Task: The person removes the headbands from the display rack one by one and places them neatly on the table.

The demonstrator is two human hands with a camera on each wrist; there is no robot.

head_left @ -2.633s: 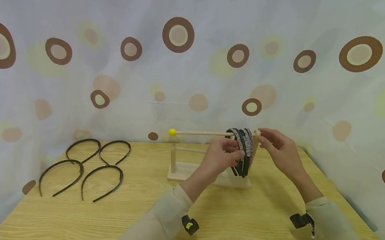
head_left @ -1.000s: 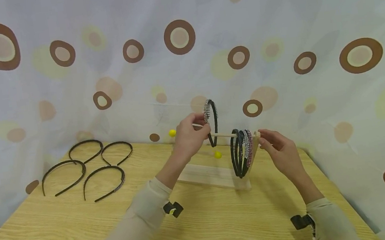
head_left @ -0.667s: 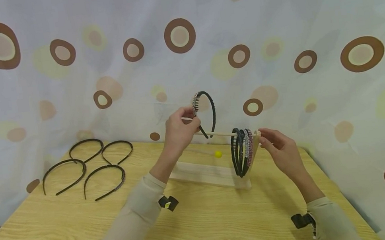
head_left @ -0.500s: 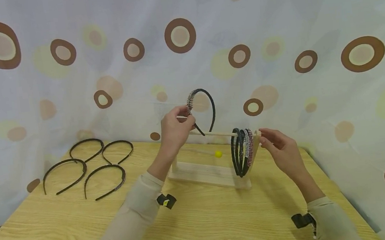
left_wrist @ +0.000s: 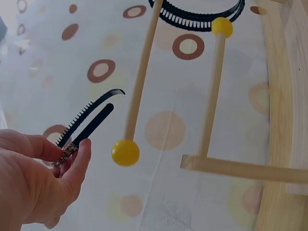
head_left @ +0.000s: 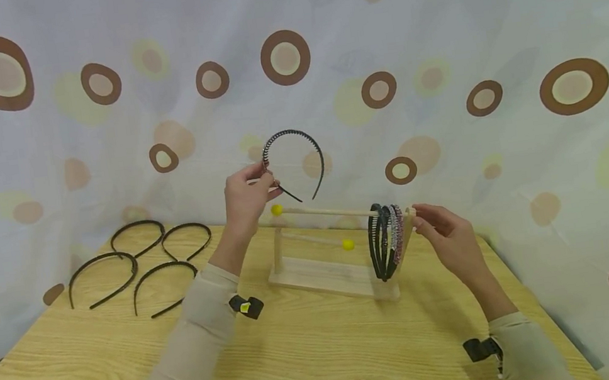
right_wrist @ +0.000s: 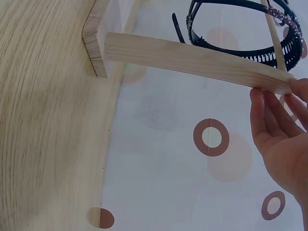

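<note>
My left hand [head_left: 244, 200] pinches one leg of a black toothed headband [head_left: 288, 132] with a glittery section, held up beyond the yellow ball tip [head_left: 276, 209] of the stand's upper rod. In the left wrist view the headband [left_wrist: 96, 121] is apart from that rod [left_wrist: 143, 72]. My right hand [head_left: 450, 240] grips the top of the upright on the wooden headband stand [head_left: 329, 274]; in the right wrist view the fingers and thumb hold the upright's [right_wrist: 192, 61] end. Several headbands [head_left: 382, 247], black, silver and pink glitter, hang on the upper rod against that upright.
Several black headbands [head_left: 99, 258] lie on the wooden table [head_left: 314, 360] at the left. A lower rod with another yellow ball [head_left: 348, 244] belongs to the stand. A patterned curtain [head_left: 331, 34] stands behind the table.
My left hand took a headband from the bunch, drew it left along the upper rod and off past the ball tip, turning its arch toward the view. The right hand stays on the upright.
</note>
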